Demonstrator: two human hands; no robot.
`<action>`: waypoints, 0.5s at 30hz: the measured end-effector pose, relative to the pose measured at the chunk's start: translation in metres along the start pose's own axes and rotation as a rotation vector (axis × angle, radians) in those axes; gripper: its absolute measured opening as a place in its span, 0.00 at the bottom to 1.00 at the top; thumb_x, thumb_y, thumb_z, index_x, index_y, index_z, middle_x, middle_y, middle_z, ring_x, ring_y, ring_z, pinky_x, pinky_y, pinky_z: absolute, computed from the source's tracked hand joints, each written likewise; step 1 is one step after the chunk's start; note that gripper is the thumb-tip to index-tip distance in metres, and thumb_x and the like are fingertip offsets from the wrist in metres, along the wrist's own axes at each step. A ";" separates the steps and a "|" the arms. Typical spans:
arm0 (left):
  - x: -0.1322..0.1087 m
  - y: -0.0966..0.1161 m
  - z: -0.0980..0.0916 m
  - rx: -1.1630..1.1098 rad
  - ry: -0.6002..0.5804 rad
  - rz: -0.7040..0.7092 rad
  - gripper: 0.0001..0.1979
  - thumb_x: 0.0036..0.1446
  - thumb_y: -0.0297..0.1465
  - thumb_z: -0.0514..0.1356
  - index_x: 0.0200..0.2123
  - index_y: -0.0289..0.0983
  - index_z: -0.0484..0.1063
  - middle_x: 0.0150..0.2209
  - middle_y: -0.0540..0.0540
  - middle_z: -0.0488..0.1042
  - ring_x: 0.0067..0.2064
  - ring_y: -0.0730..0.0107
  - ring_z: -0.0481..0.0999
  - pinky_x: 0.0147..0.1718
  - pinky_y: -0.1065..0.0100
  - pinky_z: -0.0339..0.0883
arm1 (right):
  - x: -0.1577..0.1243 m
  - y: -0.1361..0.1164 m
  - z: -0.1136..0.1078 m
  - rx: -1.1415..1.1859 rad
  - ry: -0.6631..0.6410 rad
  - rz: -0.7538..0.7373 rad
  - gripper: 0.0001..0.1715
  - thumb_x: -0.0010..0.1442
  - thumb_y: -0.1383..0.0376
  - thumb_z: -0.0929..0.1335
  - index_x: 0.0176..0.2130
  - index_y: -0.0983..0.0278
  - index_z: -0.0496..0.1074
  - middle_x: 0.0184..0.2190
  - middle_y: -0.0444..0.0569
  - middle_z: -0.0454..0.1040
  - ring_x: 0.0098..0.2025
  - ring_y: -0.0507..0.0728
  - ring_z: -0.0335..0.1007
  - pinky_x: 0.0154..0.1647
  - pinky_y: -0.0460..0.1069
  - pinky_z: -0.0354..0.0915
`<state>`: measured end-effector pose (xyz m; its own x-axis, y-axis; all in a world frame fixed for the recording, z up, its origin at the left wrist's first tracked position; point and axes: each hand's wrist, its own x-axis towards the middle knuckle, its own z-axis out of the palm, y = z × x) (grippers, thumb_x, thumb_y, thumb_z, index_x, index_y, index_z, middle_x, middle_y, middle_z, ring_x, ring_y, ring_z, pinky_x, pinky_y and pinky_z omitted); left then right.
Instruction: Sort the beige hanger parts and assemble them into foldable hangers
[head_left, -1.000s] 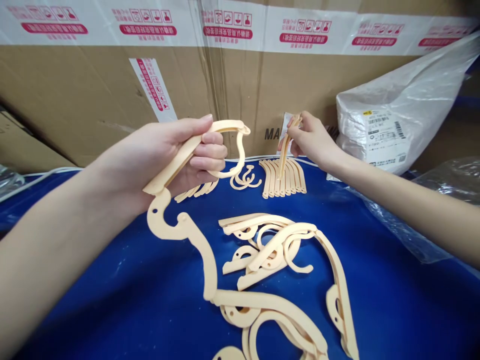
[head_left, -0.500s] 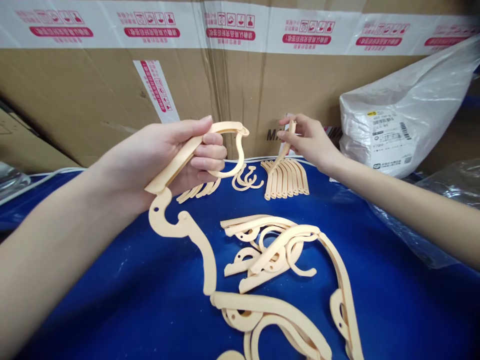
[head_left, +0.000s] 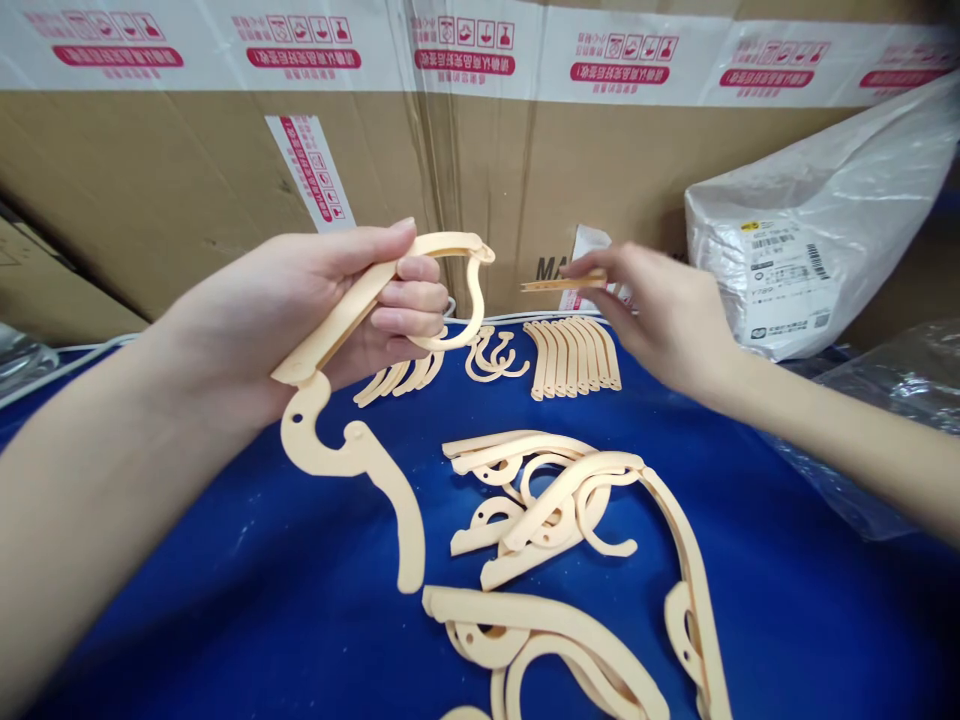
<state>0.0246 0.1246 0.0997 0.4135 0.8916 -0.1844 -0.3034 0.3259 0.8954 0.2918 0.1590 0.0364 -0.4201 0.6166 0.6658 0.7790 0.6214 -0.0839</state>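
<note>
My left hand (head_left: 360,310) is closed around a cream plastic folding hanger (head_left: 341,325). Its hook loops out past my fingers, and a jointed lower piece hangs down from its near end. In my right hand (head_left: 660,310) a slim cream hanger arm (head_left: 562,283) is pinched between thumb and fingers, held in the air and pointing left. Just below it on the blue surface lies a row of similar hanger arms (head_left: 574,358). A few loose hooks (head_left: 495,355) lie left of that row, and several curved pieces (head_left: 397,380) are partly behind my left hand.
A pile of folding hangers (head_left: 555,500) lies mid-surface on the blue cover (head_left: 300,620), with more hangers (head_left: 547,620) nearer me. Large taped cardboard boxes (head_left: 225,170) stand behind. At right are a labelled white plastic bag (head_left: 787,240) and clear plastic wrap (head_left: 900,400).
My right hand has lifted the hanger arm off the row and turned it from upright to nearly level. My left hand has shifted slightly left with the folding hanger.
</note>
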 end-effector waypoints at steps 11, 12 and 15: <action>0.004 -0.001 -0.002 -0.052 0.031 -0.023 0.16 0.70 0.32 0.44 0.28 0.36 0.60 0.24 0.53 0.50 0.20 0.81 0.56 0.18 0.79 0.61 | -0.046 0.003 0.026 -0.427 -0.235 -0.523 0.17 0.65 0.77 0.60 0.49 0.76 0.73 0.49 0.60 0.78 0.44 0.61 0.79 0.36 0.49 0.75; 0.004 -0.001 -0.003 -0.043 0.032 -0.022 0.17 0.70 0.32 0.44 0.28 0.36 0.59 0.24 0.53 0.50 0.20 0.81 0.56 0.18 0.79 0.61 | -0.046 0.004 0.026 -0.405 -0.258 -0.501 0.17 0.65 0.76 0.61 0.50 0.76 0.73 0.50 0.59 0.78 0.45 0.61 0.79 0.36 0.50 0.76; 0.005 -0.001 -0.003 -0.018 0.040 -0.008 0.18 0.70 0.31 0.44 0.27 0.36 0.59 0.25 0.53 0.48 0.20 0.82 0.56 0.18 0.80 0.60 | -0.043 0.005 0.026 -0.356 -0.291 -0.480 0.19 0.65 0.76 0.62 0.53 0.74 0.72 0.52 0.58 0.76 0.49 0.62 0.77 0.42 0.51 0.76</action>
<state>0.0240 0.1294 0.0964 0.3817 0.9007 -0.2075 -0.3160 0.3381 0.8864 0.3019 0.1478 -0.0119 -0.8287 0.4469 0.3369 0.5589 0.6930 0.4553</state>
